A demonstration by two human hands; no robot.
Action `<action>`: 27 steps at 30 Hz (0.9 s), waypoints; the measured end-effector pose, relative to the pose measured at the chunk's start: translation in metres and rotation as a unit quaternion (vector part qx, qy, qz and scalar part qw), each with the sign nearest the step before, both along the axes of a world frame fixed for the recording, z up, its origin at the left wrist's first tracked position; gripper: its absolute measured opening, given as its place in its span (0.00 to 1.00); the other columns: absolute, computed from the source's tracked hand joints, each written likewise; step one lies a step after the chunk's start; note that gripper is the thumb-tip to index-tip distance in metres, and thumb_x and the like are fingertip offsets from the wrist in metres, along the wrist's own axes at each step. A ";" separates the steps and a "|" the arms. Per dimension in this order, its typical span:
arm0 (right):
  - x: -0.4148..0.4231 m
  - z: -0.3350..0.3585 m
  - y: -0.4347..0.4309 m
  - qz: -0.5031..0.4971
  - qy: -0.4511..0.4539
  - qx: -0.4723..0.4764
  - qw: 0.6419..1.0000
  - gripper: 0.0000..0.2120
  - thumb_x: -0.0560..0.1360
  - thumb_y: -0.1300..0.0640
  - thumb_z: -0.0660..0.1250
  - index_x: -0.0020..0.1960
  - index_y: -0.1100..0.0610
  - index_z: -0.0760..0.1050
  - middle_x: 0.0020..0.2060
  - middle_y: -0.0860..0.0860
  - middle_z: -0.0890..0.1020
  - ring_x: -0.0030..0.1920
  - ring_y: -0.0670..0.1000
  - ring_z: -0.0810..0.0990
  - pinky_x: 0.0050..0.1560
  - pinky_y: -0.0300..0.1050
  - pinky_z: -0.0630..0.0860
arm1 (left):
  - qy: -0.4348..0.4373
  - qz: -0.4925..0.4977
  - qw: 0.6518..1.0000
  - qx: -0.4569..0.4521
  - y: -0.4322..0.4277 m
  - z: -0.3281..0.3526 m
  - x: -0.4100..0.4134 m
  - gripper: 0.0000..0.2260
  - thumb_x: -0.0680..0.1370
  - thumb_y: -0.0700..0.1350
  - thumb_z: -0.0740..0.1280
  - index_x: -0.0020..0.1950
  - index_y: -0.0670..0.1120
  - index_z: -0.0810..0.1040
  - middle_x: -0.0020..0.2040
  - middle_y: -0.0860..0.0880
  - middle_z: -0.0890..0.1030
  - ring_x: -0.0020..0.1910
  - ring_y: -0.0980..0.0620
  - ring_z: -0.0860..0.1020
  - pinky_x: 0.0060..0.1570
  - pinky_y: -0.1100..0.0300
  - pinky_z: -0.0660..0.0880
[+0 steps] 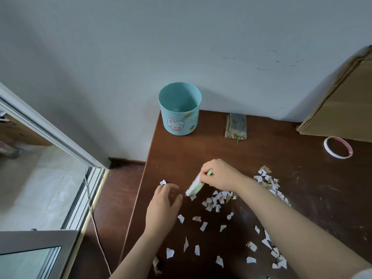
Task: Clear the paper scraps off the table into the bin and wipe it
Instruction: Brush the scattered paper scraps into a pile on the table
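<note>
Presently one bin, one brush in right hand, scraps dozens.

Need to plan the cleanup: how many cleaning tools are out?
2. A brush gripped by the right hand beside the scraps; a folded cloth lying on the table at its far edge, right of the bin. None appears hidden.

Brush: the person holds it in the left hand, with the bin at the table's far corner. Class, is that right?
Not quite: the head view shows the brush in the right hand; the left hand is open beside it. The rest holds.
</note>
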State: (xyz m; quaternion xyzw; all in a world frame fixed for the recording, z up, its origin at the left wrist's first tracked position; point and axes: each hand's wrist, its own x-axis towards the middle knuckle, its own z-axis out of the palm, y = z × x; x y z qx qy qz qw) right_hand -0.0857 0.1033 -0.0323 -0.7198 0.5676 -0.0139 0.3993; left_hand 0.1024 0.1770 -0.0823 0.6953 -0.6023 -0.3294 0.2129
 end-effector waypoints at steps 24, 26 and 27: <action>0.028 -0.012 -0.019 0.042 -0.051 0.020 0.998 0.09 0.73 0.57 0.64 0.36 0.55 0.79 0.38 0.47 0.77 0.40 0.53 0.77 0.42 0.52 0.76 | 0.026 0.055 0.998 -0.004 0.005 -0.001 0.011 0.06 0.75 0.44 0.68 0.47 0.52 0.73 0.44 0.55 0.72 0.42 0.58 0.75 0.39 0.63 0.73; 0.011 -0.004 -0.012 0.037 -0.031 0.060 0.997 0.09 0.72 0.56 0.65 0.33 0.49 0.78 0.40 0.51 0.80 0.41 0.55 0.80 0.44 0.54 0.78 | 0.025 0.057 0.998 0.006 0.005 0.001 0.007 0.05 0.75 0.44 0.67 0.47 0.52 0.73 0.44 0.55 0.73 0.41 0.58 0.75 0.38 0.63 0.71; 0.005 0.001 -0.009 0.040 -0.022 0.078 0.996 0.09 0.71 0.56 0.65 0.33 0.48 0.78 0.41 0.53 0.81 0.41 0.54 0.81 0.44 0.52 0.78 | 0.026 0.056 0.998 0.007 0.004 0.003 0.005 0.05 0.75 0.44 0.67 0.47 0.52 0.73 0.45 0.55 0.73 0.41 0.58 0.74 0.38 0.64 0.71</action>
